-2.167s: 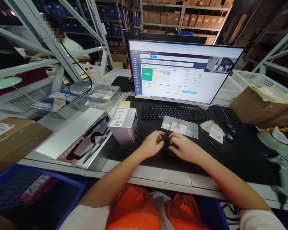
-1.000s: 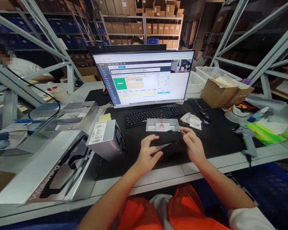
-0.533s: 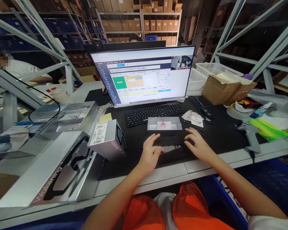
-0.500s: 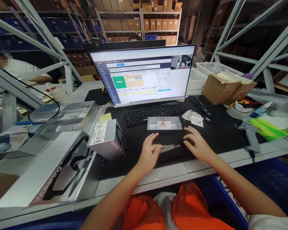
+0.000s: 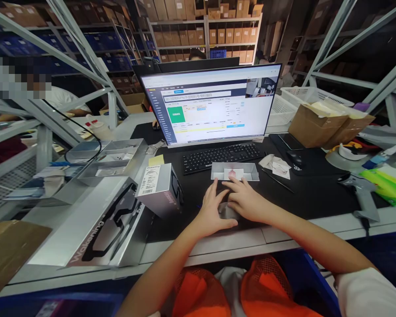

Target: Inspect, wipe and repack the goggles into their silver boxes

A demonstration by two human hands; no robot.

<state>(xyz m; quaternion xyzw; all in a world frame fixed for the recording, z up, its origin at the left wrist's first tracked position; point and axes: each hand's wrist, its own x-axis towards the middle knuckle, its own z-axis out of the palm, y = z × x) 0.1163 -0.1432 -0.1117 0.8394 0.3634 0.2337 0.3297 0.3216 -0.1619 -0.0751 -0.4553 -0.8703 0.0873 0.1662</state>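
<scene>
My left hand (image 5: 213, 213) is open at the near middle of the desk, thumb held apart from the fingers. Close beside it, my right hand (image 5: 247, 199) reaches in from the right with its fingers spread, and the fingertips of both hands nearly meet. Under and between them lies a flat, greyish, see-through item (image 5: 225, 212), mostly covered, so its kind cannot be made out. Just beyond the fingertips stands a shallow grey open box (image 5: 253, 172) with a white card (image 5: 230, 174) bearing a reddish mark inside.
A keyboard (image 5: 222, 157) and monitor (image 5: 214, 110) stand behind. To the left are a upright printed box (image 5: 160, 193) and a larger "Wakening" box (image 5: 86, 229). Rightward lie crumpled paper (image 5: 279, 167), a dark pen-like stick (image 5: 280, 181), a mouse (image 5: 294, 157) and a barcode scanner (image 5: 359, 193).
My right hand has moved left toward my left hand, over the greyish item, which is now more hidden. The whole view has shifted slightly, moving the scene rightward.
</scene>
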